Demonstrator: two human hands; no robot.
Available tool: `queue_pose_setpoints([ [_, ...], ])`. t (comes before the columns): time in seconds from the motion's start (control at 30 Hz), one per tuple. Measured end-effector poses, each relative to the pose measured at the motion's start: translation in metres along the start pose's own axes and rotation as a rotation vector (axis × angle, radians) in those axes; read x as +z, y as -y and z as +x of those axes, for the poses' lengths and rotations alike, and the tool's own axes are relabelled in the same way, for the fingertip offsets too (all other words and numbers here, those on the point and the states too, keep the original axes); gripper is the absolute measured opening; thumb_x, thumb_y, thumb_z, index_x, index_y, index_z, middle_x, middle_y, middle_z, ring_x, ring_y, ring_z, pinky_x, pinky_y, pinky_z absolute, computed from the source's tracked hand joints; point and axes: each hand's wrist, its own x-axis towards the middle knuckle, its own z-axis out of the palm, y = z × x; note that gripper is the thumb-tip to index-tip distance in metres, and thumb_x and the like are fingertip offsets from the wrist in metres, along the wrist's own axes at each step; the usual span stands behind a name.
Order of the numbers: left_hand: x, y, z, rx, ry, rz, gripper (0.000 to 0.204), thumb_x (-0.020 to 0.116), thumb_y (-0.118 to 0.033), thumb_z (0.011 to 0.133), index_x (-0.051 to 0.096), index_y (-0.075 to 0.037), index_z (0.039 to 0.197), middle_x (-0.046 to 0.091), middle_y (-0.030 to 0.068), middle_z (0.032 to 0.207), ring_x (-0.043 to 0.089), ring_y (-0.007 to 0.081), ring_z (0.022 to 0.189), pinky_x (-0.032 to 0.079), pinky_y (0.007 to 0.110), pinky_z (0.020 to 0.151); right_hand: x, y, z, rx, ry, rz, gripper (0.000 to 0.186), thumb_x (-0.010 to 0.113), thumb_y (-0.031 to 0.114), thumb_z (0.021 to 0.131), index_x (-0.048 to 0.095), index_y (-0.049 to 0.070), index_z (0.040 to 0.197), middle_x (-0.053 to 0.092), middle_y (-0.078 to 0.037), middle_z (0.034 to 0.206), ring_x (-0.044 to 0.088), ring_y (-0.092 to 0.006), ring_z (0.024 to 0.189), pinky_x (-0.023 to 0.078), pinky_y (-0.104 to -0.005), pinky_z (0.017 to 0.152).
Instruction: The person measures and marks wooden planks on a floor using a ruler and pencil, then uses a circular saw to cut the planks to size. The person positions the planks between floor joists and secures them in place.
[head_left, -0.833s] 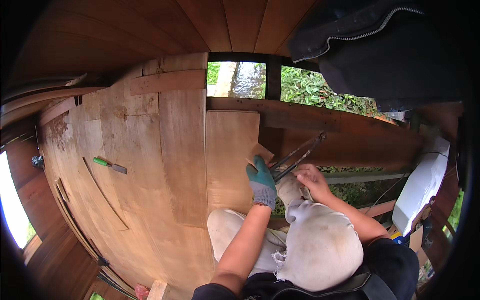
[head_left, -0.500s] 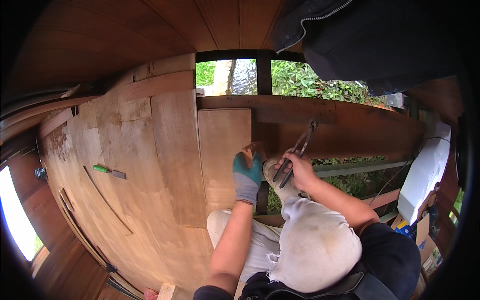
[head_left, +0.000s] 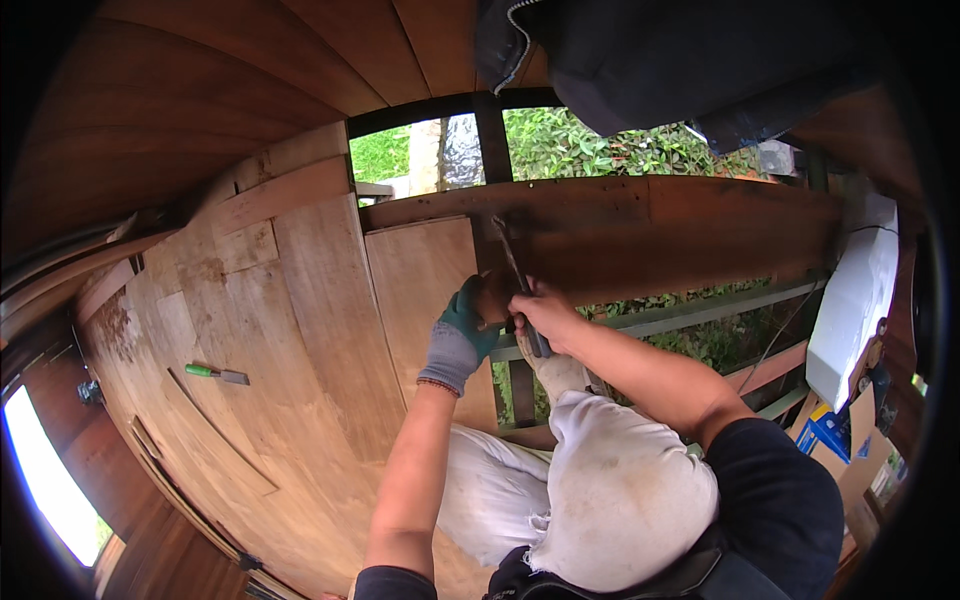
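**Working a dark metal tool at the edge of a plywood panel**

Head view: Gripping the slim dark metal hand tool [head_left: 520,290] just right of frame centre, the bare right hand [head_left: 545,310] is closed around its handle, the shaft running up toward a dark reddish wooden beam [head_left: 640,220]. The left hand [head_left: 462,335], in a grey-and-green work glove, is curled against the right edge of a pale rectangular plywood panel [head_left: 420,290], touching the tool hand.

To do this well, I judge the gloved hand should keep the panel edge steady while the tool hand works in short, controlled moves, fingers kept out of the tool's path.

A green-handled flat scraper [head_left: 215,373] lies well apart at centre left on the plywood floor [head_left: 300,400].

What the tool's tip meets is hidden against the dark beam; whether it is pliers or a small hammer I cannot tell. White-trousered knees [head_left: 600,480] cover the lower panel edge. Cardboard boxes [head_left: 850,450] at the right are cut by the rim.
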Motion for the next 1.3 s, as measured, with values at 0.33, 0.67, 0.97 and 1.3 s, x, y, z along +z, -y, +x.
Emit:
queue_pose_setpoints([
  [0.33,0.012,-0.021,0.005,0.121,-0.066,0.556,0.061,0.070,-0.029,0.082,0.051,-0.012,0.137,0.039,0.0163,0.152,0.057,0.0370,0.113,0.057,0.046,0.083,-0.027,-0.003,-0.088,0.307,-0.119,0.255,0.034,0.046,0.003,0.097,0.038,0.009,0.129,0.063,-0.013,0.090,0.065,-0.0231,0.074,0.058,-0.0402,0.062],
  [0.67,0.015,-0.011,0.012,0.217,-0.052,0.644,0.050,0.064,-0.019,0.085,0.057,-0.012,0.134,0.042,0.0178,0.151,0.064,0.0328,0.096,0.057,0.045,0.075,-0.010,-0.017,-0.077,0.303,0.095,0.366,0.011,0.052,0.011,0.100,0.046,0.016,0.109,0.061,-0.008,0.083,0.059,-0.0193,0.065,0.050,-0.0363,0.055],
  [0.97,0.016,-0.007,0.016,0.195,-0.037,0.730,0.048,0.064,-0.018,0.084,0.057,-0.005,0.131,0.044,0.0163,0.149,0.059,0.0313,0.107,0.056,0.043,0.080,-0.001,-0.005,-0.069,0.108,-0.215,0.584,0.004,0.048,0.016,0.103,0.049,0.014,0.100,0.062,-0.007,0.081,0.060,-0.0204,0.067,0.050,-0.0346,0.061],
  [1.3,0.025,0.002,0.024,0.118,-0.016,0.725,0.052,0.062,-0.011,0.083,0.054,-0.004,0.134,0.044,0.0201,0.147,0.059,0.0322,0.107,0.056,0.042,0.083,0.001,-0.009,-0.071,0.118,-0.280,0.465,0.005,0.053,0.018,0.103,0.049,0.014,0.103,0.061,-0.007,0.078,0.059,-0.0195,0.062,0.049,-0.0343,0.053],
])
